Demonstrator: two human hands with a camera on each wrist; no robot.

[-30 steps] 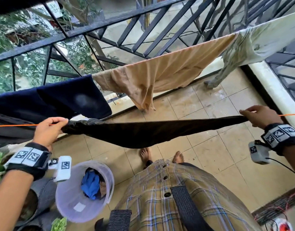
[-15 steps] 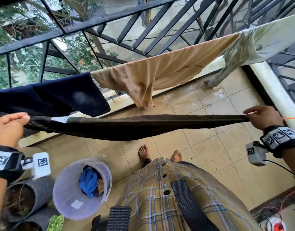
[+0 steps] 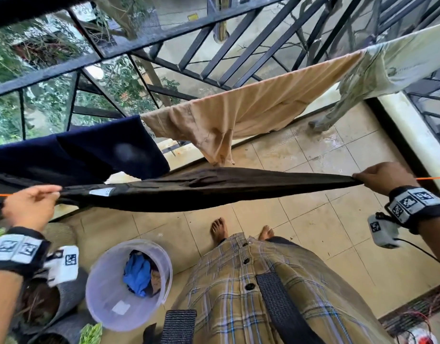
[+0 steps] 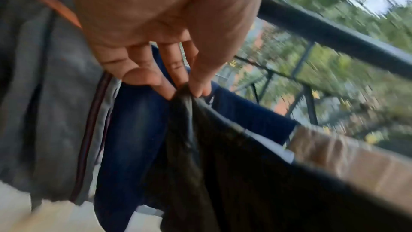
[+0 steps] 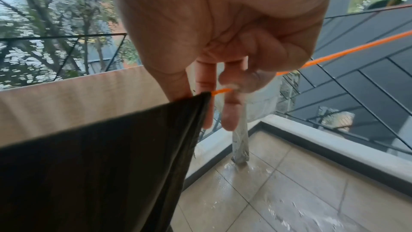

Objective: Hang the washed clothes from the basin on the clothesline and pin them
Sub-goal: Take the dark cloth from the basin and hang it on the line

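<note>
A dark cloth point(image 3: 201, 188) is stretched along the orange line point(image 5: 347, 51). Its ends are pinched by the left hand point(image 3: 31, 207) and right hand point(image 3: 385, 177) (fingers clamped on fabric).

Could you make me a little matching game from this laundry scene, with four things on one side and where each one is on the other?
Things:
1. dark brown garment
2. tan cloth
3. blue cloth
4. navy garment

Places:
A. inside the translucent bucket on the floor
B. far line, between the navy and pale pieces
C. on the orange line, pinched by the left hand and right hand
D. far line, leftmost

Pairs: 1-C, 2-B, 3-A, 4-D
</note>
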